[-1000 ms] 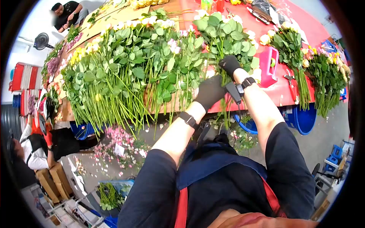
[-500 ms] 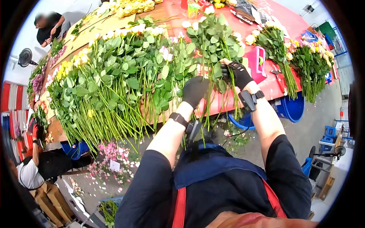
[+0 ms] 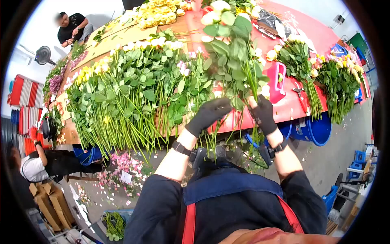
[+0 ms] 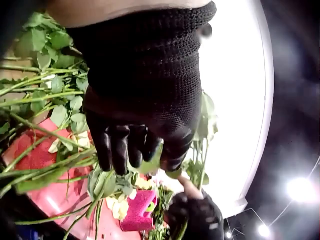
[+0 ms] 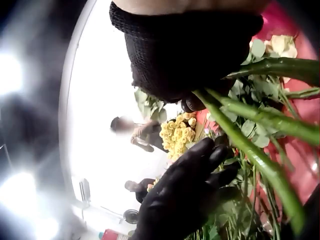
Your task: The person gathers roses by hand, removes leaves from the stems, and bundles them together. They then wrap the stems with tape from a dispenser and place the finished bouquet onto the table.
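My right hand [image 3: 263, 115], in a black glove with bare fingertips, grips a few green rose stems [image 5: 255, 155] just over the table's front edge. The leafy tops of these roses [image 3: 237, 53] rise from it toward the back, with pale blooms [image 3: 219, 6] at their ends. Left of them is my gloved left hand [image 3: 208, 116], fingers extended and loosely bent. In the left wrist view its fingers [image 4: 120, 150] hang down beside leaves, with no stem gripped. More loose stems [image 3: 209, 138] stick out over the edge below that hand.
A wide row of roses [image 3: 126, 93] covers the table's left part. A pink holder [image 3: 277, 83], red-handled pruners [image 3: 301, 97] and two rose bunches [image 3: 308, 85] lie right on the red cover. Blue buckets [image 3: 319, 129] stand below the edge. Two people [image 3: 74, 28] work at the left.
My hands were close together at the stems and have come apart. The right hand now lifts the roses higher toward the camera; the left has drawn back leftward with its fingers spread out.
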Available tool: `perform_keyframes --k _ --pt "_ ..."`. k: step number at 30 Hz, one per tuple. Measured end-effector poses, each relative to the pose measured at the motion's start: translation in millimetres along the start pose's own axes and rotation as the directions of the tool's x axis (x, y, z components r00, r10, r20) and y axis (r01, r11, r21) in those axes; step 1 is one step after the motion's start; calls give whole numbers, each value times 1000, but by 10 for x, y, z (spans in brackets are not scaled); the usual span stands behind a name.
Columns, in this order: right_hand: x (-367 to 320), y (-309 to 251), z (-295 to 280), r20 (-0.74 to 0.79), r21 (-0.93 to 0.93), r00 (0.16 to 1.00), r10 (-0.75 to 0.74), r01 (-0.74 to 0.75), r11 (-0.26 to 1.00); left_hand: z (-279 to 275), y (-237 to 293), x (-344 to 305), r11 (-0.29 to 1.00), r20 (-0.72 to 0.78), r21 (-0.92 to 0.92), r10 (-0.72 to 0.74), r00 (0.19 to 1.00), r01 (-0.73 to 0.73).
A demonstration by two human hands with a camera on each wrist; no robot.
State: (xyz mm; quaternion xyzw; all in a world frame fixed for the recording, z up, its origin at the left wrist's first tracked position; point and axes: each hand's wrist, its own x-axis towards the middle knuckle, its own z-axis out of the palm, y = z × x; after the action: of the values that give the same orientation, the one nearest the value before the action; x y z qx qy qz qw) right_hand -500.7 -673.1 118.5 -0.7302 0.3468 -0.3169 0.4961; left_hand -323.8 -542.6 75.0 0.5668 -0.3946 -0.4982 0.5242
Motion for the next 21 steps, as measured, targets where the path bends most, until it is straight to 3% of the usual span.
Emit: perform_keyframes --k 1,3,4,5,7,8,10,11,12,13,14,15,16,17,19,20,21 --pt "-118 66 -137 13 5 1000 9 -9 1000 -43 160 -29 994 -59 -106 -25 998 19" --pt "-334 181 -365 127 -389 959 -253 283 877 98 384 -19 897 -183 -438 -21 983 -63" --pt "-491 103 -400 149 -362 961 -233 273 892 194 623 -104 902 -195 -421 14 981 -96" --pt "-595 11 -396 180 -418 916 -359 402 815 317 916 -237 906 -207 -404 43 977 -125" --pt "-783 -79 -381 243 -322 918 -314 382 866 297 338 -50 697 -206 -657 202 958 -288" --pt "-842 -82 -341 219 -167 916 -336 375 912 243 75 50 417 -29 -892 335 942 -175" --pt "-949 -21 -396 331 -87 936 -118 154 984 336 177 -95 349 28 -935 260 965 -67" --pt "-984 0 -416 388 -61 922 -8 34 998 509 648 -328 576 -94 -813 6 996 -80" --pt "-982 -250 -408 408 -67 904 125 -108 992 612 889 -497 759 -265 -651 -217 939 -8" --pt "-1003 -236 -395 400 -3 903 158 -171 985 598 783 -577 953 -304 -298 -33 952 -62" --pt "-1020 -208 -385 392 61 900 191 -233 971 560 621 -643 987 -262 103 149 954 -125" --pt "-1032 -193 -372 384 125 896 225 -291 948 542 505 -703 854 -148 484 294 944 -190" --pt "-1041 -293 -380 388 148 886 255 -332 931 586 628 -757 975 -215 192 153 965 -112" --pt "-1047 -291 -375 389 153 889 241 -320 935 629 751 -810 991 -276 -126 9 961 -45" --pt "-1049 -280 -365 389 163 897 212 -293 942 549 476 -834 900 -254 -421 0 967 -111" --pt "-1052 -269 -371 417 157 887 200 -287 945 526 418 -909 824 -231 441 486 843 -355" --pt "-1045 -252 -383 445 151 876 187 -279 948 527 374 -930 883 -251 349 410 877 -313"
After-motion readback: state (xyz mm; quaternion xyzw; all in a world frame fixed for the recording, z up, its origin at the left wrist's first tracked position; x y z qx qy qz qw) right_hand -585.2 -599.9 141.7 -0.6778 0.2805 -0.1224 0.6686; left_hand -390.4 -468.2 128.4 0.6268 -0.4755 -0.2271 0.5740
